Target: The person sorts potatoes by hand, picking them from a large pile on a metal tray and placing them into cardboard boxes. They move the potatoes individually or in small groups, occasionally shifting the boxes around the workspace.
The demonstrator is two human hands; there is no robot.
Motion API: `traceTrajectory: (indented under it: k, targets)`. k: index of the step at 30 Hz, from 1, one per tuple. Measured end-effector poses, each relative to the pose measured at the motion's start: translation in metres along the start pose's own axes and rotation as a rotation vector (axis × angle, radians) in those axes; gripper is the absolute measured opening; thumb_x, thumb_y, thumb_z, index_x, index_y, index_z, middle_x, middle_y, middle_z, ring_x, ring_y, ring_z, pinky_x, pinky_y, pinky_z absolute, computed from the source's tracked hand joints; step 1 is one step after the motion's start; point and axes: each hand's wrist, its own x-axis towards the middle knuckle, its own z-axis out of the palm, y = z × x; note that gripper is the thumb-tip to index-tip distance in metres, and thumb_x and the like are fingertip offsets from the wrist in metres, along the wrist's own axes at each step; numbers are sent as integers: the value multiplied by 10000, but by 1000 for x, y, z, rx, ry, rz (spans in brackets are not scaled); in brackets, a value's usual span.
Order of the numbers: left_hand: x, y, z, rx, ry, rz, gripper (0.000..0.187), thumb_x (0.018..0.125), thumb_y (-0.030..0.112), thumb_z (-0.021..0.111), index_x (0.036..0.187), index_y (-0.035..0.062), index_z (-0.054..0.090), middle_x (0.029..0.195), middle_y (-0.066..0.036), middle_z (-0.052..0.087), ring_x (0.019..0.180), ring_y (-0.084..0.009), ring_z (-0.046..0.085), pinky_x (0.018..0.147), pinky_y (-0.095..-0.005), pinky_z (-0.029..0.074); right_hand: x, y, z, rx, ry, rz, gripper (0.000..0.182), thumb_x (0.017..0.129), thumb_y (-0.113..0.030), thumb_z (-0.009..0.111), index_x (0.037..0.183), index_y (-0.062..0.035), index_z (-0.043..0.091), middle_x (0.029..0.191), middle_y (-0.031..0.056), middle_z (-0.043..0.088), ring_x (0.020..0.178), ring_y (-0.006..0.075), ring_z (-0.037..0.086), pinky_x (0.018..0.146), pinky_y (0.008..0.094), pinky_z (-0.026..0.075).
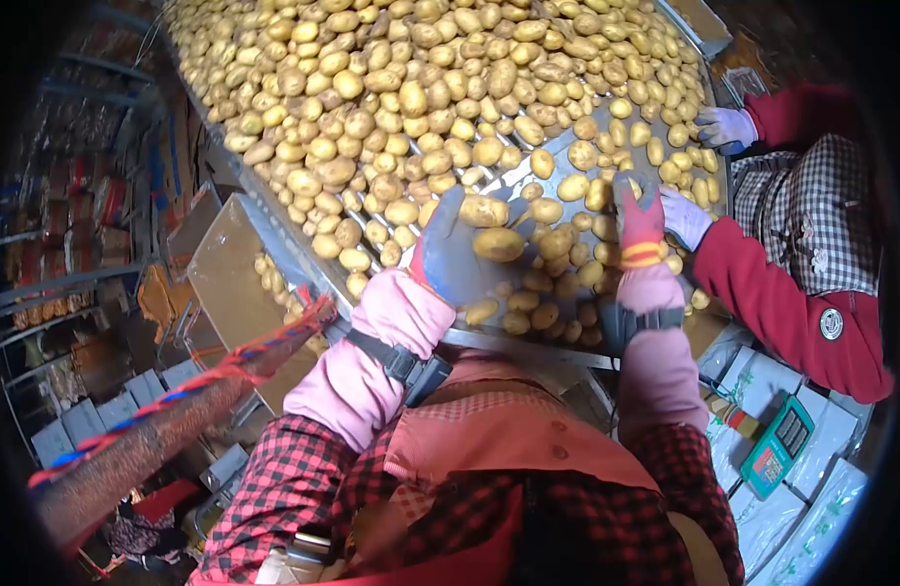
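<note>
A large heap of potatoes point(411, 98) covers the metal sorting table point(557, 146). My left hand point(465, 252), in a grey glove, is cupped around potatoes point(499, 244) near the table's front edge. To its right my right hand point(640, 210), in a grey and pink glove with a yellow band, has its fingers curled over the potatoes; a bit of yellow shows at its fingertips, too small to make out. Loose potatoes lie between and below both hands.
At the right a co-worker in red sleeves point(763, 283) has gloved hands point(728, 129) at the table's edge. A rope-wrapped pole point(176, 420) slants across the left. A cardboard box point(240, 278) stands by the table. A green scale point(777, 447) rests on wrapped boxes point(826, 430).
</note>
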Motion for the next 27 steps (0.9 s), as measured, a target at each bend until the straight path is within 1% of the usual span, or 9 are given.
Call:
traceTrajectory:
  k: [4,7,11,14,15,18,20,25,27]
  targets:
    - [-6,-16,17,168,92,116,374,892,326,481,1211,135,523,1210,-68,538,1142,-269,498,941,-462,386,-83,-93,26,628,-208,-97,294,895,-50,530,1178,5,585,1110,105,632,1017,218,593,918,323,460]
    - [-13,-31,35,767,245,336,304,841,234,545,1116,112,586,1087,-75,608,1034,-261,570,861,-444,446,-126,-93,41,117,-392,-561,448,851,-42,510,1294,15,524,1273,177,578,1202,313,532,1038,383,395]
    - [-57,-33,21,1736,228,482,257,772,233,638,1013,148,670,958,-18,654,902,-244,622,759,-426,495,-121,-87,34,151,-480,-485,475,882,-150,507,1329,9,503,1321,196,547,1248,355,495,1073,405,360]
    - [-174,-41,-4,1399,409,480,254,791,280,643,1020,174,669,948,-26,625,869,-248,601,760,-401,496,-136,-98,36,731,-698,238,472,964,-266,466,1344,14,475,1309,143,549,1204,229,522,990,351,437]
    - [-211,-49,18,943,449,456,311,831,319,607,1100,165,632,1029,-53,607,909,-256,591,789,-402,493,-142,-93,31,792,-753,409,480,991,-304,453,1349,15,465,1304,125,549,1189,187,531,962,334,463]
    - [-260,-47,61,-118,335,413,439,917,407,522,1267,143,546,1218,-116,554,1024,-278,554,876,-423,468,-130,0,34,394,-867,-116,422,1007,-307,407,1345,-65,475,1292,67,543,1145,161,538,902,321,477]
    - [-297,-29,43,-186,369,613,457,930,427,496,1283,137,523,1269,-132,520,1095,-293,519,935,-459,432,-147,-8,32,332,-946,128,409,1003,-221,440,1321,32,494,1290,138,561,1198,225,520,1017,338,406]
    - [-355,135,3,27,487,1208,507,963,479,431,1322,122,466,1396,-173,432,1271,-330,432,1083,-549,342,-173,-66,16,95,-951,-171,364,979,-166,484,1289,15,542,1238,139,607,1148,233,561,993,344,427]
    - [-359,173,1,565,931,1440,643,815,273,676,1353,86,379,1353,-171,455,1210,-331,483,1013,-510,423,-176,-84,7,88,-963,-77,367,967,-147,488,1295,8,543,1249,141,605,1163,232,560,1004,340,423]
